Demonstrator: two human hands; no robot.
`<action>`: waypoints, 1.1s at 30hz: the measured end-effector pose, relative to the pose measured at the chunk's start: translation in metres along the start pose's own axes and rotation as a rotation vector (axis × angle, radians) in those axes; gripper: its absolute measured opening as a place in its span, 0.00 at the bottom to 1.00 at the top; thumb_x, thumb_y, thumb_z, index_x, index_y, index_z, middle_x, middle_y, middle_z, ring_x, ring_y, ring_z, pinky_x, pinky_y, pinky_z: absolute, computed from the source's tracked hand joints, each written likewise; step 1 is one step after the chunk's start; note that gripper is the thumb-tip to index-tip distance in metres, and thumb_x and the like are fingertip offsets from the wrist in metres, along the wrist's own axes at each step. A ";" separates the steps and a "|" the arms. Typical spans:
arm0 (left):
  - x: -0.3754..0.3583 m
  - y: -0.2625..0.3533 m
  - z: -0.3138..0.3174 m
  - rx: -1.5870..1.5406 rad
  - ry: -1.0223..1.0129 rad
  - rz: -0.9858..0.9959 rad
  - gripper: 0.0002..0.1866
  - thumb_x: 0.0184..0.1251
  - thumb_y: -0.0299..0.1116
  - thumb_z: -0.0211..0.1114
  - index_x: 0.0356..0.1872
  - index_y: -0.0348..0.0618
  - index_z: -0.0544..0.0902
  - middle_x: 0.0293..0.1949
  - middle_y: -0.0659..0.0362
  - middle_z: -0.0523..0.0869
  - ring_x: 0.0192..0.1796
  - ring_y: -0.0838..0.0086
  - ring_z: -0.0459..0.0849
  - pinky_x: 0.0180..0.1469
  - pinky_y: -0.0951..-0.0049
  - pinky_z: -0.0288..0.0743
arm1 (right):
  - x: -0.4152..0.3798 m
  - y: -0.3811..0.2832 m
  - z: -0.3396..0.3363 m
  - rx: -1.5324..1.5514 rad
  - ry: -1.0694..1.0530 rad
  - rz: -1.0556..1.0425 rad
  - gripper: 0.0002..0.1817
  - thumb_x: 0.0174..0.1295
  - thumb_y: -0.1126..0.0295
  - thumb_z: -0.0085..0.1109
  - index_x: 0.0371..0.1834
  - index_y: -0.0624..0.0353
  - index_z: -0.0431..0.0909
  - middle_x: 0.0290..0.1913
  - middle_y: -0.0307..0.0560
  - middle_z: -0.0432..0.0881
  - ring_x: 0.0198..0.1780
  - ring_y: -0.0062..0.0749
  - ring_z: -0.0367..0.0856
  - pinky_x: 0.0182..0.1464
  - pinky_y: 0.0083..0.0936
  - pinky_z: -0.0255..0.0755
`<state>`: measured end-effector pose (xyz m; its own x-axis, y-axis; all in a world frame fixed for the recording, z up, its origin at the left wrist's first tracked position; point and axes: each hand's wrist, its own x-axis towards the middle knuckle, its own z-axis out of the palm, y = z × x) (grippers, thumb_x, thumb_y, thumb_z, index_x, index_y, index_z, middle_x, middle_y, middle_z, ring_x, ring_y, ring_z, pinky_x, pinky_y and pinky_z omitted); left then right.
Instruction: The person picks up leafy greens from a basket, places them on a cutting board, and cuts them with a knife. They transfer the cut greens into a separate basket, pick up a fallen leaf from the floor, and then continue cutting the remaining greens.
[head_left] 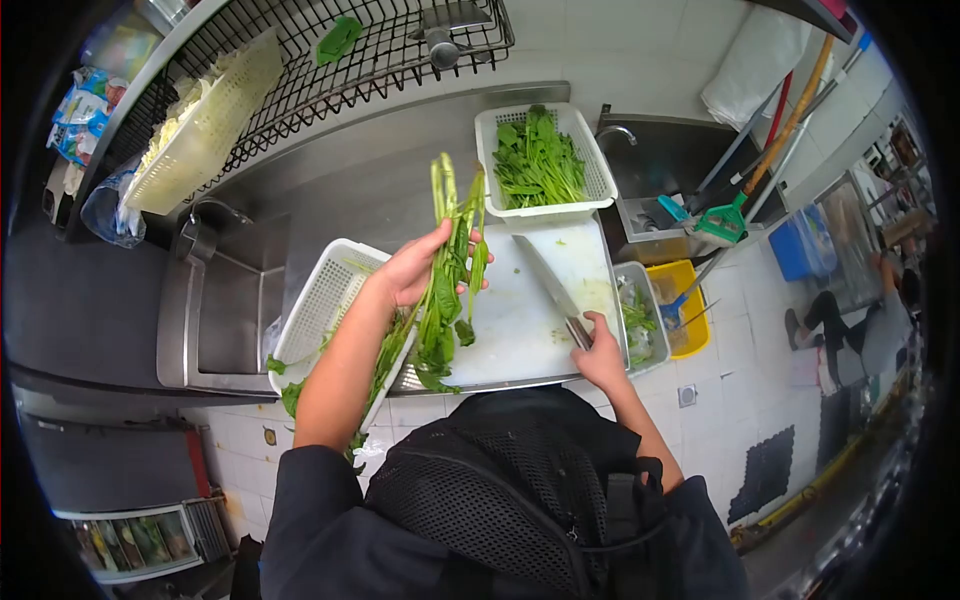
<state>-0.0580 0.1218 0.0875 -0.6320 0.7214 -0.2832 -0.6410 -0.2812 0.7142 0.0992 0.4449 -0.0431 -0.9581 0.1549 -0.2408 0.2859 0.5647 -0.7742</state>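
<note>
My left hand [415, 268] grips a bunch of leafy greens [440, 310], its pale stems pointing up and its leaves hanging down over the left side of the white cutting board [500, 345]. In my right hand [600, 352] is the handle of a broad kitchen knife [548, 278]. Its blade lies over the board's right half, pointing away from me. Behind the board stands a white basket [490, 140] filled with greens [540, 160]. A second white basket [318, 280], under my left forearm, holds more leaves and stems, partly hidden by the arm.
A steel sink [230, 320] lies at left, another sink [665, 165] at back right. A wire rack [370, 75] hangs above the counter. Below the board's right edge are a bin with scraps [640, 315] and a yellow bucket [690, 335]. Another person [860, 320] is at far right.
</note>
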 end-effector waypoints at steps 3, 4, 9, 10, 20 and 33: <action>0.018 -0.001 0.008 0.228 0.079 -0.171 0.27 0.83 0.58 0.48 0.63 0.46 0.74 0.56 0.48 0.84 0.49 0.54 0.90 0.38 0.69 0.83 | -0.013 0.006 -0.015 0.025 0.089 0.037 0.33 0.51 0.74 0.62 0.66 0.55 0.72 0.36 0.54 0.79 0.42 0.53 0.83 0.47 0.43 0.76; 0.027 -0.004 0.012 0.385 0.037 -0.262 0.27 0.83 0.58 0.48 0.63 0.45 0.74 0.55 0.48 0.83 0.48 0.55 0.90 0.37 0.70 0.83 | -0.021 0.006 -0.016 0.010 0.168 0.023 0.31 0.51 0.74 0.62 0.64 0.55 0.74 0.35 0.53 0.79 0.40 0.51 0.82 0.46 0.41 0.76; 0.098 -0.034 0.008 0.660 -0.181 -0.647 0.28 0.82 0.58 0.53 0.60 0.43 0.78 0.47 0.54 0.85 0.45 0.64 0.90 0.37 0.72 0.82 | -0.052 0.046 -0.011 -0.080 0.405 -0.091 0.27 0.54 0.75 0.61 0.61 0.58 0.73 0.38 0.53 0.81 0.40 0.46 0.83 0.45 0.39 0.76; 0.118 -0.052 -0.009 0.729 -0.165 -0.644 0.26 0.81 0.56 0.55 0.57 0.41 0.81 0.50 0.56 0.85 0.46 0.66 0.88 0.40 0.68 0.83 | -0.060 0.051 -0.012 0.151 0.375 0.039 0.26 0.55 0.75 0.62 0.61 0.58 0.74 0.37 0.50 0.80 0.39 0.40 0.81 0.44 0.35 0.75; 0.122 -0.122 -0.033 1.337 0.641 0.291 0.12 0.61 0.37 0.72 0.36 0.38 0.84 0.36 0.47 0.87 0.43 0.51 0.87 0.46 0.54 0.79 | -0.109 0.051 -0.026 0.691 0.235 0.327 0.31 0.65 0.79 0.65 0.72 0.65 0.68 0.51 0.45 0.82 0.39 0.21 0.76 0.39 0.20 0.72; 0.084 -0.167 -0.021 1.384 0.676 0.366 0.10 0.62 0.35 0.71 0.35 0.37 0.87 0.31 0.50 0.89 0.33 0.57 0.87 0.41 0.60 0.82 | -0.072 0.032 -0.010 0.664 0.229 0.276 0.29 0.66 0.78 0.65 0.70 0.60 0.70 0.31 0.37 0.77 0.17 0.16 0.66 0.17 0.20 0.59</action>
<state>-0.0127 0.2158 -0.0691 -0.9685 0.2368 0.0774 0.2211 0.6739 0.7050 0.1776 0.4601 -0.0445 -0.8089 0.4257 -0.4056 0.3961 -0.1153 -0.9110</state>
